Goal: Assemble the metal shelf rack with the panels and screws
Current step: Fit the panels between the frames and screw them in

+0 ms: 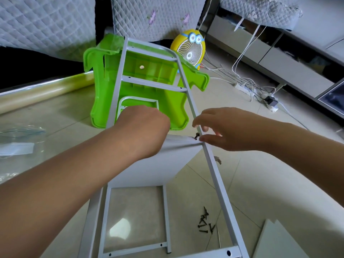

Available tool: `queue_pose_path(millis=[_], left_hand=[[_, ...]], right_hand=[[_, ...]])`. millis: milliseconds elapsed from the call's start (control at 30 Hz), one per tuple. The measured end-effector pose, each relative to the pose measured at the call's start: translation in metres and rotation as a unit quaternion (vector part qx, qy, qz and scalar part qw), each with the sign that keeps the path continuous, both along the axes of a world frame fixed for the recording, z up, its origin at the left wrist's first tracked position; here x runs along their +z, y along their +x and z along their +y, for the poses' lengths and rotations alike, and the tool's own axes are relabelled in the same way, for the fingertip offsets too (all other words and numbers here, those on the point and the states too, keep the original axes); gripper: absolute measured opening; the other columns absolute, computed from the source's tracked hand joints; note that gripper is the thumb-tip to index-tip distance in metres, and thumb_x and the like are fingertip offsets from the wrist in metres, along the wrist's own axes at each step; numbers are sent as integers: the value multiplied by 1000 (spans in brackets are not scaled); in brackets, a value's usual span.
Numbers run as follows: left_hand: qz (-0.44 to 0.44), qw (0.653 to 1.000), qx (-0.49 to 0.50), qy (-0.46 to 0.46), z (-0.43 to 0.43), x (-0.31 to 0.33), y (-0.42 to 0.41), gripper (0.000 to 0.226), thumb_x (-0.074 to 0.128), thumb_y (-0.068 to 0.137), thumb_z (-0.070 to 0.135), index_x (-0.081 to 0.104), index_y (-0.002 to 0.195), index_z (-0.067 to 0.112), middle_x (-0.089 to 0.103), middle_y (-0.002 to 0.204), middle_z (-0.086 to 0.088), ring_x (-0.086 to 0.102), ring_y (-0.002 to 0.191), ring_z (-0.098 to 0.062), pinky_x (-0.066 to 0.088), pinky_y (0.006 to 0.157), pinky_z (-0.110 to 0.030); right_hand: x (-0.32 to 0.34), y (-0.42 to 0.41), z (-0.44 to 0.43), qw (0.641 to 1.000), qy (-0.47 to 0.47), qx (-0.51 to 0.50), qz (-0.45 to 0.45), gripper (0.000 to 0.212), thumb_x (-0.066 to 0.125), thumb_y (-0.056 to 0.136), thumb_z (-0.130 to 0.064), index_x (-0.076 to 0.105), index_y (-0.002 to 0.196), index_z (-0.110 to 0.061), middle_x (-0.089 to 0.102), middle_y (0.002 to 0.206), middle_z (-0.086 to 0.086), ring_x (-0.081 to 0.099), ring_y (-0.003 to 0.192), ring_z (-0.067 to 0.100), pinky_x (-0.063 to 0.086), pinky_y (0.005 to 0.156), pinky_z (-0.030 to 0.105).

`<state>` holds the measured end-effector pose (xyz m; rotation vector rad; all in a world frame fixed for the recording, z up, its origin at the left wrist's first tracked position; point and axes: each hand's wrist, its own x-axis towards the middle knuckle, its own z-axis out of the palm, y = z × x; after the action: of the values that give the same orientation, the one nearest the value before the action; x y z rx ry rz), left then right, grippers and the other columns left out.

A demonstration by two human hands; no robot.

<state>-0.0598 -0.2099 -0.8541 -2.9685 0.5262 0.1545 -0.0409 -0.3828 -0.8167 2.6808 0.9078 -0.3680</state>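
Two hands work over a tiled floor [260,183], either side of a grey metal side frame [214,164]. Its long axis runs from near my feet up and away, leaning leftward, and its rounded far end rests on an overturned green stool [149,71]. A white panel [158,168] meets the frame's right rail edge-on, and a dark screw [196,136] stands at that joint, head up and slightly tilted. The right hand [223,129] hovers there with its fingers loosely spread, the thumb tip just beside the screw but not pinching it. The left hand [143,127] sits on the panel's far edge, knuckles up; its fingers curl out of sight, so I cannot tell what they grip. Loose screws [204,222] lie scattered on the floor between the rail and a second frame [167,211] lying flat
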Motion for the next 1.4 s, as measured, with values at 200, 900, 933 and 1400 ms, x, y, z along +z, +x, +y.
queue_pose_path(millis=[200,900,933,1400], left_hand=[[-1,1000,0,-9,0,1,-1,40,52,90,14,29,58,13,31,60,1,39,69,-25,24,47,-24],[9,1000,-2,3,0,2,-2,20,51,88,8,47,69,13,33,60,0,40,71,-25,24,48,-24],[10,1000,-1,3,0,2,-2,28,52,89,10,40,63,10,32,59,0,39,68,-25,21,45,-24],[-2,999,-1,-35,-2,2,2,31,51,89,9,38,61,16,33,62,2,37,70,-23,19,44,-22]], right_hand=[[-9,2,-10,996,82,16,3,25,55,91,-19,62,115,-15,60,107,-2,44,79,8,30,73,17],[-27,-6,26,978,13,-207,-2,43,28,99,-13,30,56,-15,36,62,1,46,75,25,47,73,34],[-24,-5,23,979,24,-202,8,44,27,101,-21,31,57,-16,38,61,1,46,71,24,46,70,33],[-24,1,-7,991,125,39,-35,16,55,75,-11,69,77,-2,66,70,8,62,58,24,41,60,21]])
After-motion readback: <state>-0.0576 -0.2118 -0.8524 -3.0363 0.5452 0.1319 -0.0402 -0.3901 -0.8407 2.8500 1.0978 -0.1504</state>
